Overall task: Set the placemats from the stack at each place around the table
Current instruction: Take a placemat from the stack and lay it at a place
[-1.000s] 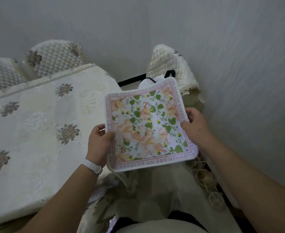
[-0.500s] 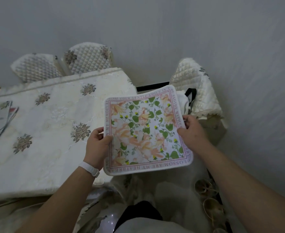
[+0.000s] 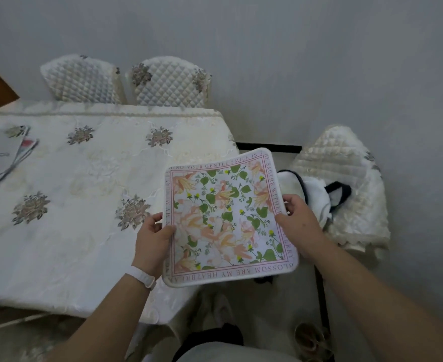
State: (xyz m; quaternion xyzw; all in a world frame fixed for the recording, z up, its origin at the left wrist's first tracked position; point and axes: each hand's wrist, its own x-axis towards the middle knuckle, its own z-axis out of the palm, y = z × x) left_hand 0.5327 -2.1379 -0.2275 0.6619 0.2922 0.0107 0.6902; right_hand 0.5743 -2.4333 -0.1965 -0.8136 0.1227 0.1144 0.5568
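Head view: we look down on a table corner with both our arms reaching forward
Left hand: our left hand (image 3: 153, 237) grips the left edge of the floral placemat (image 3: 229, 218), thumb on top of the printed face and fingers curled beneath
Right hand: our right hand (image 3: 297, 222) clasps the right edge of the same placemat, thumb lying over the pink border and fingers underneath
Placemat position: we hold it in the air, roughly flat and slightly turned, over the near right corner of the table (image 3: 84, 231); its left part overlaps the tablecloth edge and its right part hangs past the table, over the floor gap and toward the chair on the right
Placemat look: square with rounded corners, white rim, pink border carrying lettering, orange-pink flowers and green leaves in the middle
Wristband: a white wristband (image 3: 142, 276) circles our left wrist
Table: it is covered by a cream embroidered cloth with grey-brown flower motifs
Stack: other placemats (image 3: 2, 155) lie overlapped at the far left edge of the table, partly cut off by the frame, well apart from the one we hold
Far chairs: two quilted chair backs (image 3: 126, 82) stand side by side behind the table, against the wall
Right chair: a quilted chair (image 3: 345, 189) stands to the right of the table corner, with a white bag with dark straps (image 3: 317, 194) resting on its seat, partly hidden behind the placemat and our right hand
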